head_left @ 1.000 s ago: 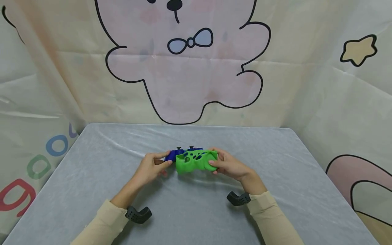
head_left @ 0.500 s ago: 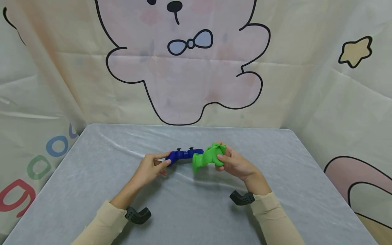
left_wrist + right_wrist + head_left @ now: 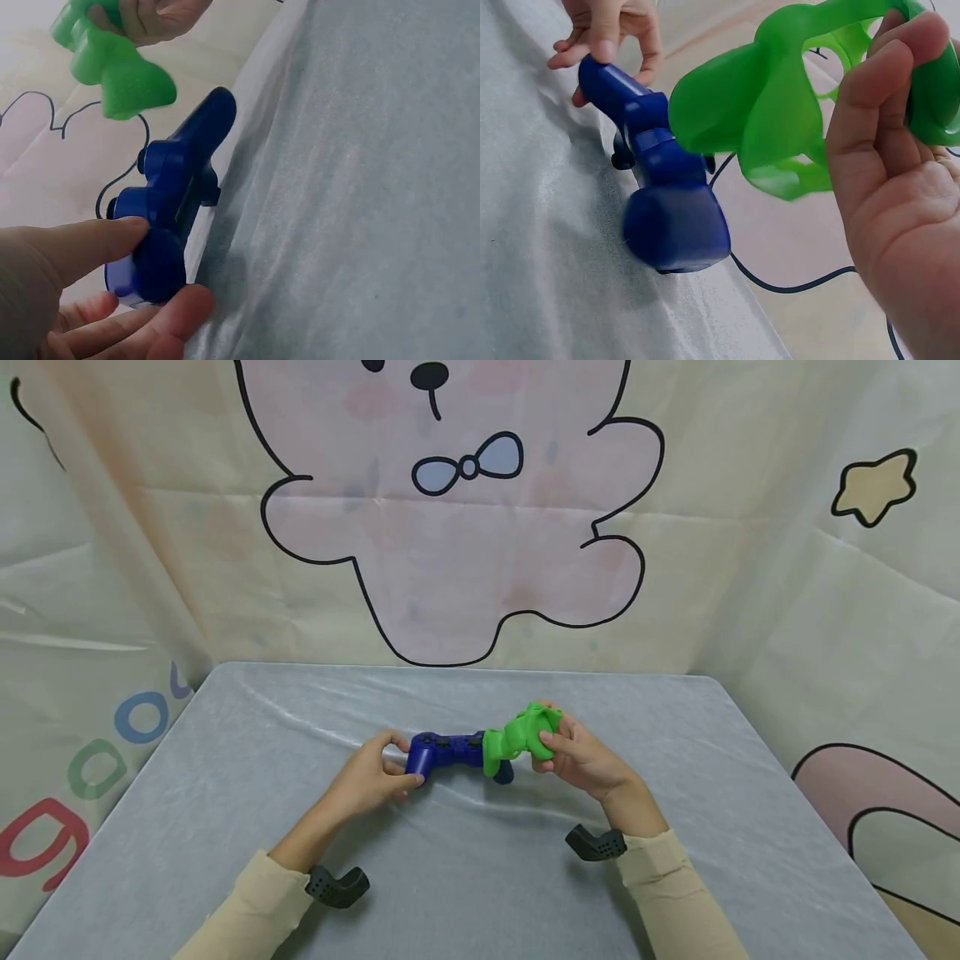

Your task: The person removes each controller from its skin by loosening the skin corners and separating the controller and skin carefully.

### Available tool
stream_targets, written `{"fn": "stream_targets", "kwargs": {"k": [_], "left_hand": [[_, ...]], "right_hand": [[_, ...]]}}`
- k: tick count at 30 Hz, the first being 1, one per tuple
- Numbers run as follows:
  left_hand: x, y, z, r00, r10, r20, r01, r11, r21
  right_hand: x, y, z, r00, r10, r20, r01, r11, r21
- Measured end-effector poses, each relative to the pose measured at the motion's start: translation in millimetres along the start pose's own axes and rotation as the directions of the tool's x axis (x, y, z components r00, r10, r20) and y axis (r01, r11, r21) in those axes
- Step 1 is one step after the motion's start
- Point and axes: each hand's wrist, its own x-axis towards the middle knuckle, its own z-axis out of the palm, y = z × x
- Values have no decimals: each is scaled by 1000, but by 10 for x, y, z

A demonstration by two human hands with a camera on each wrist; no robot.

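Observation:
My left hand (image 3: 375,774) pinches one grip of a dark blue game controller (image 3: 448,750) between thumb and fingers. In the left wrist view the controller (image 3: 180,169) reaches away from that hand, its thumbsticks facing left. The right hand (image 3: 585,760) holds a bright green silicone controller cover (image 3: 521,735) by one end. In the head view the cover's free end hides part of the controller's right side. The right wrist view shows the limp cover (image 3: 742,112) with cut-out openings, apart from the controller (image 3: 679,225), whose far grip hangs free.
A grey cloth-covered table (image 3: 465,877) lies beneath both hands. Behind it hangs a curtain (image 3: 465,568) printed with a cartoon animal. Black wrist devices (image 3: 339,888) sit on both sleeves.
My right hand has drawn the green cover right and slightly up, away from the controller's front. The left hand has tilted the blue controller, so its grips now point down toward me.

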Motion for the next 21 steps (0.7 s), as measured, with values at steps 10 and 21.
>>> {"fn": "stream_targets", "kwargs": {"k": [10, 21], "left_hand": [[-12, -37, 38, 999, -38, 3, 38, 994, 100], [-29, -6, 20, 998, -69, -4, 68, 979, 192]], "right_hand": [[20, -8, 25, 1000, 19, -15, -19, 1000, 8], [8, -14, 32, 1000, 16, -14, -16, 1000, 11]]}}
